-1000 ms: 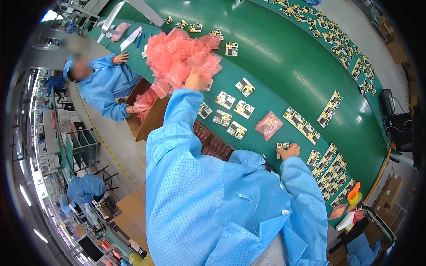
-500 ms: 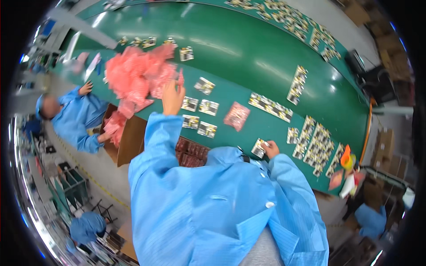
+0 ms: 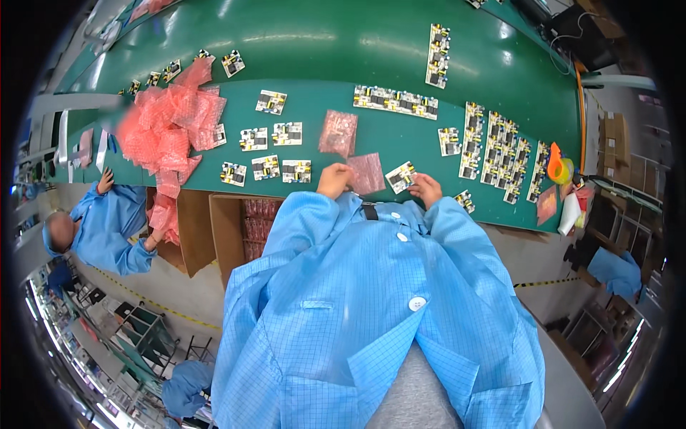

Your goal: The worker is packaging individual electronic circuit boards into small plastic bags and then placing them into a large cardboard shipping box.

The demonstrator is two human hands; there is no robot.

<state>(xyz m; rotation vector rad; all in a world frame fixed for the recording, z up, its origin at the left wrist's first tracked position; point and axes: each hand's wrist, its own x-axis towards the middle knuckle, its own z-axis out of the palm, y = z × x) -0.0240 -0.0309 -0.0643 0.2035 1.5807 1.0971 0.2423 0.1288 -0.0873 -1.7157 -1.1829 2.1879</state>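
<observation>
Close in front of my body, my left hand (image 3: 336, 180) pinches the left edge of an empty-looking pink bubble-wrap bag (image 3: 367, 174). A small circuit board (image 3: 401, 176) with white, black and yellow parts is held at its right side by my right hand (image 3: 426, 189). Board and bag are side by side with a narrow gap between them. Beyond the bag lies a pink bubble-wrap pouch (image 3: 338, 133) with something inside. Next to my right hand, another board (image 3: 464, 201) sits at the table's near edge.
A heap of pink bubble bags (image 3: 168, 132) covers the table's left. Several loose boards (image 3: 266, 166) lie between it and me; rows of boards (image 3: 500, 146) and an orange tape dispenser (image 3: 557, 166) are at right. Cardboard boxes (image 3: 227, 225) stand below the edge. A co-worker (image 3: 107, 222) handles bags.
My left hand has come back from the bag heap with a bubble bag and now meets the right hand's board near my body. My view has shifted too.
</observation>
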